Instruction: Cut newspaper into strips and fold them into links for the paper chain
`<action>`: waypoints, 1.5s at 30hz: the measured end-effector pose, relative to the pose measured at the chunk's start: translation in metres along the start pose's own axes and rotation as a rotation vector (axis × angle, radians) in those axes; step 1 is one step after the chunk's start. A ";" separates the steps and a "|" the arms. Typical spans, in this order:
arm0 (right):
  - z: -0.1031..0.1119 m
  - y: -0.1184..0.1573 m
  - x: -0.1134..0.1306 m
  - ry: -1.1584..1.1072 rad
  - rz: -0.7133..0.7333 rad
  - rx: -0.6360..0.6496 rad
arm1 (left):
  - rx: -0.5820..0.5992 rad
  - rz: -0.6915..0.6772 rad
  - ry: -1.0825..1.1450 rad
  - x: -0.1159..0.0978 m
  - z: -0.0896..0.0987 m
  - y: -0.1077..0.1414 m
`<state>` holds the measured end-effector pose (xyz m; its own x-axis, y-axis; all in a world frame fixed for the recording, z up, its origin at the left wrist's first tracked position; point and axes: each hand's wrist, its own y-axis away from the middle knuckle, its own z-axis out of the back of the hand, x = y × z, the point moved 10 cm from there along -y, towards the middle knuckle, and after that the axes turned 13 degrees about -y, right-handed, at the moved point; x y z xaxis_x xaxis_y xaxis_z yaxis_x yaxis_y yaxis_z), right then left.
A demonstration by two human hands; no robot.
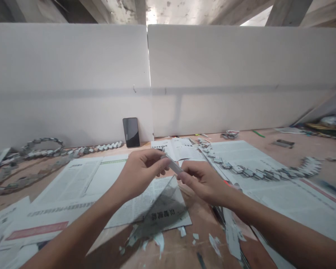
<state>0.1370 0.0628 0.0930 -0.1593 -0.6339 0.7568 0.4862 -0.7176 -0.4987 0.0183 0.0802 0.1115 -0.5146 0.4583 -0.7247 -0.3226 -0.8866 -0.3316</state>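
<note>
Between my two hands is a narrow folded paper strip [172, 164], slanting down to the right above the table. My left hand [141, 170] pinches its upper left end between thumb and fingers. At the lower right end, the thumb and fingers of my right hand [203, 181] close on it. Beneath the hands lies a printed newspaper sheet [168, 213] with a dark shadow across it. An open printed sheet [172, 147] is just behind the hands.
A black phone [131, 132] leans against the white panel [72, 74]. Folded-paper chains lie at the left [36, 175] and right [257, 173]. Newspaper sheets [240, 157] spread on both sides. Torn scraps [182, 231] lie near the front. A green strip [258, 133] is at back right.
</note>
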 end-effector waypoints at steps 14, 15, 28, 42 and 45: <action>-0.029 0.013 -0.045 -0.365 -0.311 -0.003 | 0.062 0.079 -0.123 0.020 -0.019 -0.001; -0.032 0.016 -0.053 -0.402 -0.347 -0.024 | 0.077 0.088 -0.114 0.025 -0.023 -0.002; -0.055 0.034 -0.078 -0.688 -0.501 -0.037 | 0.341 -0.051 0.019 0.035 -0.079 0.012; -0.054 0.040 -0.076 -0.655 -0.518 -0.120 | -0.012 -0.006 0.143 0.064 -0.014 -0.011; -0.051 0.043 -0.083 -0.579 -0.486 -0.158 | 0.258 -0.150 0.016 0.034 -0.057 0.006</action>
<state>0.1272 0.0695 -0.0129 0.1725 -0.0168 0.9849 0.3408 -0.9371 -0.0757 0.0442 0.0873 0.0503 -0.4341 0.5804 -0.6889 -0.5869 -0.7624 -0.2726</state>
